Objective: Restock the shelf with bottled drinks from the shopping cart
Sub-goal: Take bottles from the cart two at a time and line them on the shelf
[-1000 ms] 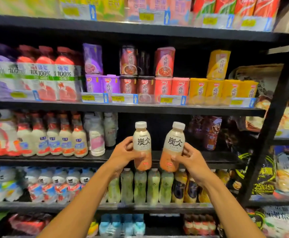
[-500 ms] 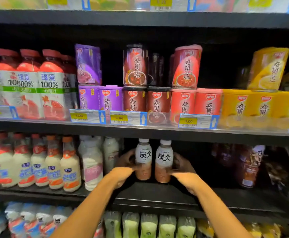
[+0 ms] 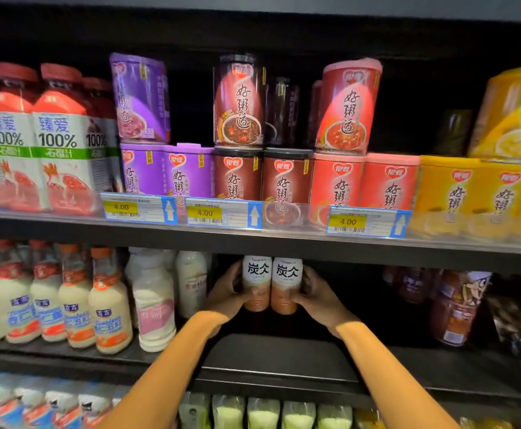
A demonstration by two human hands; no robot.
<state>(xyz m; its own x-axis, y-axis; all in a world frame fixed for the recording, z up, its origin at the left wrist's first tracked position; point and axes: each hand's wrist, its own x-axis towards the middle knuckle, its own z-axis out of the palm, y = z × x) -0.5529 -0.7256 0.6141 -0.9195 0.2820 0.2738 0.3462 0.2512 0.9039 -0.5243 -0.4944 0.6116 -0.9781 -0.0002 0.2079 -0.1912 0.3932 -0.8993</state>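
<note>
Middle shelf [image 3: 284, 354], going left to right: at the left end there's a row of milky bottles with orange caps [image 3: 107, 305], then white bottles with a pink label [image 3: 154, 308] right beside them. After that there's a dark gap around the middle of the shelf, and that's where the hands are. The left hand [image 3: 223, 297] is deep in there, fingers [image 3: 233, 278] wrapped round the left latte bottle [image 3: 256, 281]. The right latte bottle [image 3: 286, 283] is touching it, side by side, and the right hand [image 3: 319, 300] has its fingers [image 3: 310, 278] curled round that one the same way. Both are upright, labels facing out, with the tops hidden behind the front edge of the upper shelf [image 3: 253, 243]. Can't really tell if their bottoms are sitting on the shelf, it's too dark back there. Further right, well apart, are some dark jars [image 3: 454, 305] near the right end. Up top it's red juice bottles [image 3: 61, 144], then stacked purple, brown, pink and yellow cans [image 3: 237, 178].
</note>
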